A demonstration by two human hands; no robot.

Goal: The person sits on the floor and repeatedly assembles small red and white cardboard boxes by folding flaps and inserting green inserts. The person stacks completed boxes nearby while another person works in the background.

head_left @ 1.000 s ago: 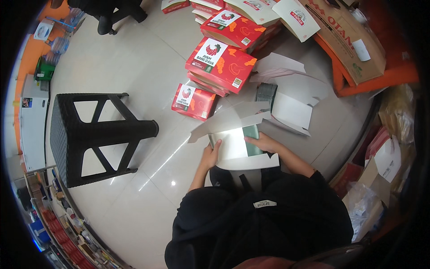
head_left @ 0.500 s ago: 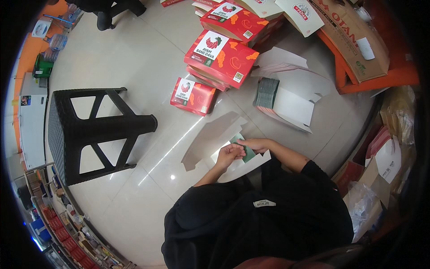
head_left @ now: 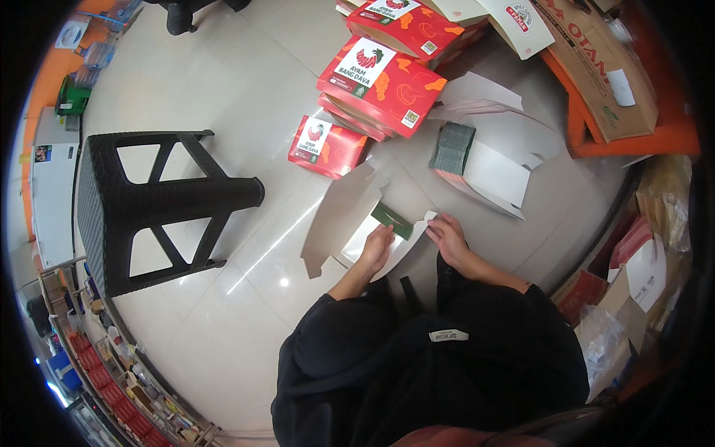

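An unfolded food box blank (head_left: 328, 216) of thin cardboard lies in front of me, its white inside up. On its middle panel rests a dark green slip (head_left: 393, 220), slightly bent. My left hand (head_left: 378, 248) has its fingers curled closed at the slip's near edge; the fingertips are partly hidden. At the blank's right end, my right hand (head_left: 448, 232) pinches a corner flap between thumb and fingers. Ahead to the right, another stack of open blanks (head_left: 497, 159) carries a thick pile of dark green slips (head_left: 451, 147).
Folded red boxes (head_left: 376, 82) are stacked ahead, with a smaller red box (head_left: 328, 147) beside them. A black plastic stool (head_left: 186, 190) lies on its side at left. Brown cartons (head_left: 596, 67) rest on an orange surface at far right; plastic bags (head_left: 603, 339) lie at near right.
My right hand has left the green slip and moved right to the flap corner. My left hand has shifted slightly toward me, leaving more of the slip uncovered.
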